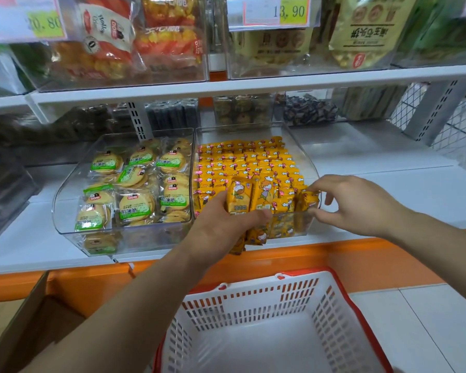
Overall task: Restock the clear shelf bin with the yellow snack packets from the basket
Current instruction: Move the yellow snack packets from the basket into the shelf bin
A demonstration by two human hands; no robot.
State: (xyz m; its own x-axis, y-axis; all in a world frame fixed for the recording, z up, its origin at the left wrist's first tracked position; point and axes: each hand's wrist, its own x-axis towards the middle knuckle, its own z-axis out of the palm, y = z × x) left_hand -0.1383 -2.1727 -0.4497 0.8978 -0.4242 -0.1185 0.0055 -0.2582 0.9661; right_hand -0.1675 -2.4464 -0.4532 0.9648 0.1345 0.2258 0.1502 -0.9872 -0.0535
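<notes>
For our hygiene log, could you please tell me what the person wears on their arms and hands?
Nothing shows: the left hand and right hand are bare, without gloves, a watch or a bracelet, and both forearms are uncovered, with no sleeve in view.

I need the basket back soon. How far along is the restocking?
Nearly done, it seems. The clear bin already holds packed rows of yellow packets, and the basket shows no packets inside. The left hand grips a bunch at the bin's front; the right hand pinches one into the corner. Only seating these remains.
</notes>
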